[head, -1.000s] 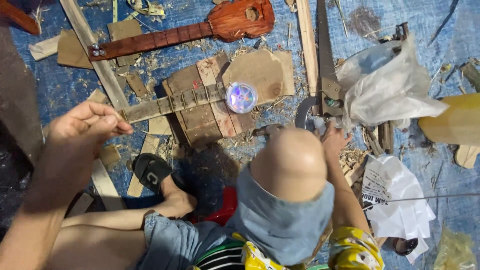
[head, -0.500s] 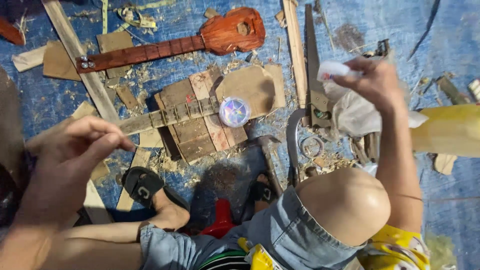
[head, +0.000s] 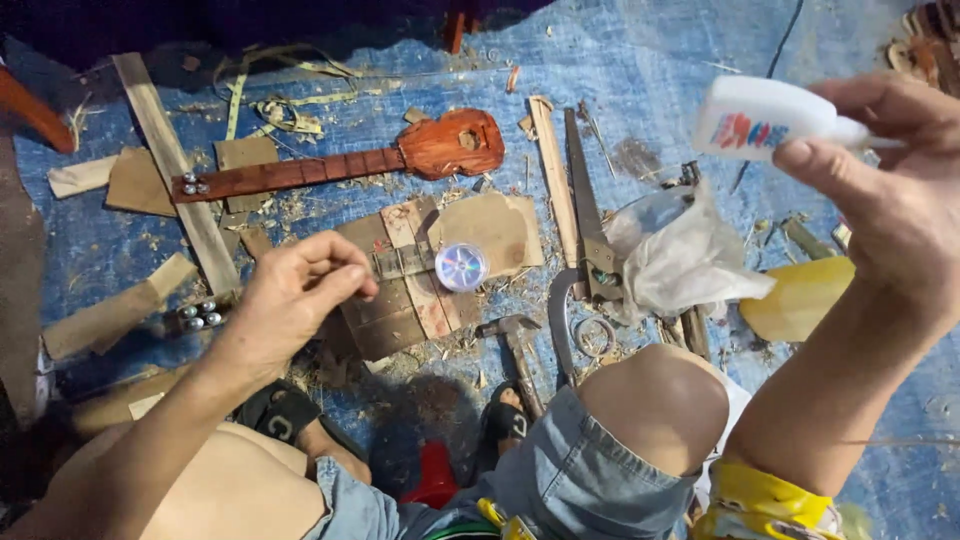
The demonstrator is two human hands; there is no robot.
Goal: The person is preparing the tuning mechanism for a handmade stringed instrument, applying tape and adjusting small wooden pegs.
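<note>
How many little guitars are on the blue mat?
2. One finished reddish-brown little guitar lies whole near the top middle. A second, unfinished one lies under the left hand, showing its neck and tuning pegs. More may be hidden.

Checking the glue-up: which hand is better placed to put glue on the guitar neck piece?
Probably the right hand: it already holds the white glue bottle. The left hand pinches the unfinished neck piece, steadying it.

Right hand [head: 890, 190] grips white bottle [head: 765, 120]; left hand [head: 295, 300] pinches wooden neck [head: 400, 262].
</note>
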